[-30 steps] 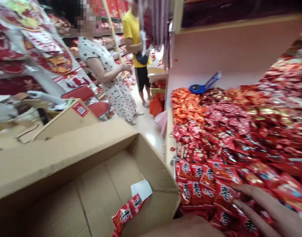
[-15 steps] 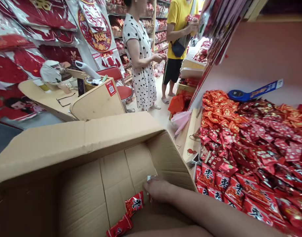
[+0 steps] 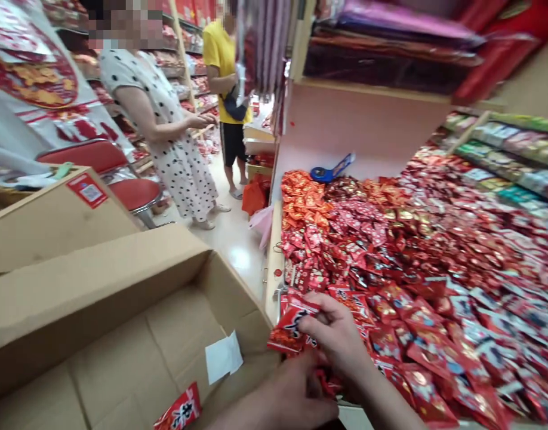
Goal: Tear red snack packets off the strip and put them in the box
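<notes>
Between the thumb and fingers of my right hand [image 3: 339, 334] is a red snack packet [image 3: 292, 328] with a large black character on it. That hand is beyond the carton's right edge, over the heap of packets. My left hand [image 3: 292, 388] lies just below it, blurred, its fingers bent near some red wrapping. Whether it grips anything is unclear. One more red packet [image 3: 181, 409] lies inside the cardboard box [image 3: 122, 352], where a white slip of paper [image 3: 224, 357] rests close to the right wall.
Heaps of red and orange wrapped sweets [image 3: 345, 239] fill the display on the right, with a blue long-handled item [image 3: 332, 170] behind them. A person in a dotted dress [image 3: 166, 119] and another in a yellow shirt [image 3: 220, 54] stand beyond, near a red chair [image 3: 135, 188].
My right hand has come out of the box, over the heap, with a packet in it. My left hand has come up beside it. The view has turned right. The white slip is now uncovered.
</notes>
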Available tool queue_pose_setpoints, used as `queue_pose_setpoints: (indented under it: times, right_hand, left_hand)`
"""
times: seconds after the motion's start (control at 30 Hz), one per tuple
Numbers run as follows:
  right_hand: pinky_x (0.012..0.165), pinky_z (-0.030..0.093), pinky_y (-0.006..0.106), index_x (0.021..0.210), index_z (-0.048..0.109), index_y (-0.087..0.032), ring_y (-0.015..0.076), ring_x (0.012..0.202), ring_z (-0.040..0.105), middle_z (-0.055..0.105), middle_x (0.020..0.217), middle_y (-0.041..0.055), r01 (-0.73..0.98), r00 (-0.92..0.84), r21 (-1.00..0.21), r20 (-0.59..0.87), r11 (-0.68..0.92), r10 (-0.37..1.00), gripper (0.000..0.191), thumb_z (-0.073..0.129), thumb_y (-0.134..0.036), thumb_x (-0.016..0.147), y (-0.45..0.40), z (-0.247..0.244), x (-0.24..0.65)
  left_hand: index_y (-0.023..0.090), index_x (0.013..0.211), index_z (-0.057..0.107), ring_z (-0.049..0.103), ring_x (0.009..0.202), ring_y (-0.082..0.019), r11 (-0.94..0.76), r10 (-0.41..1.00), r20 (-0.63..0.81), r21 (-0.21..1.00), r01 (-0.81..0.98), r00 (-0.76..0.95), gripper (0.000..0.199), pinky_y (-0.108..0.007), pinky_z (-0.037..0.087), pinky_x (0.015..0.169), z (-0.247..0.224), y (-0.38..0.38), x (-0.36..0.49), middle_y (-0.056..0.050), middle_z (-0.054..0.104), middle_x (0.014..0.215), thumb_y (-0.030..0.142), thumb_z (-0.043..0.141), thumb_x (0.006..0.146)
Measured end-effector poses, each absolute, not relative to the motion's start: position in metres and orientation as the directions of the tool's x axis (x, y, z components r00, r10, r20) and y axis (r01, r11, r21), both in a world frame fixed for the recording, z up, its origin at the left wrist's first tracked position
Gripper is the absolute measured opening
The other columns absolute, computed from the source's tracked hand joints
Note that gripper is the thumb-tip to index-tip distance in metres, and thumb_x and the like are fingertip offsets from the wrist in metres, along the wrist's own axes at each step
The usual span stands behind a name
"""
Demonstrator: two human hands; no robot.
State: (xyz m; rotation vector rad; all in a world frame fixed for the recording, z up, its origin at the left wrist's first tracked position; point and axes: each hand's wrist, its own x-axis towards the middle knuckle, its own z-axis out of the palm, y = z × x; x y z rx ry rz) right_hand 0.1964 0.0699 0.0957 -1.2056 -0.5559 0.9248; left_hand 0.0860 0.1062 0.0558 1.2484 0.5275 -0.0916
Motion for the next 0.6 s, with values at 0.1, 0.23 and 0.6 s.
queue_pose_setpoints:
  times: [0.1,0.23,0.6]
  right_hand:
    - [0.054,0.041,0.022,0.068,0.063,-0.020,0.0115,0.057,0.051,0.058,0.061,-0.0035,-0.282,0.684,-0.959,-0.179,0.030,0.707,0.017,0.072,-0.033,0.063,0.023,0.082,0.212]
    - [0.062,0.041,0.026,0.071,0.068,-0.018,0.0151,0.065,0.053,0.062,0.069,0.0012,-0.207,0.759,-0.978,-0.172,-0.018,0.628,0.022,0.067,-0.039,0.067,0.000,0.067,0.209]
    - [0.058,0.043,0.026,0.085,0.059,-0.020,0.0134,0.061,0.054,0.063,0.071,-0.0007,-0.494,0.781,-0.853,-0.351,0.166,0.517,0.038,0.075,-0.038,0.057,-0.004,0.050,0.180]
  left_hand:
    - [0.022,0.087,0.061,0.049,0.050,-0.009,0.381,0.213,-0.425,0.865,0.326,0.880,0.036,-0.022,0.037,0.045,0.067,0.117,0.102,0.002,0.057,0.069,0.042,0.069,0.059]
    - [0.017,0.094,0.059,0.057,0.054,-0.009,0.308,0.301,-0.412,0.895,0.321,0.860,0.034,-0.020,0.041,0.049,0.074,0.123,0.116,0.001,0.060,0.068,0.044,0.056,0.073]
    - [0.015,0.072,0.057,0.055,0.044,-0.009,0.106,0.272,-0.438,0.899,0.426,0.857,0.030,-0.020,0.040,0.043,0.071,0.121,0.119,0.005,0.053,0.048,0.045,0.054,0.074]
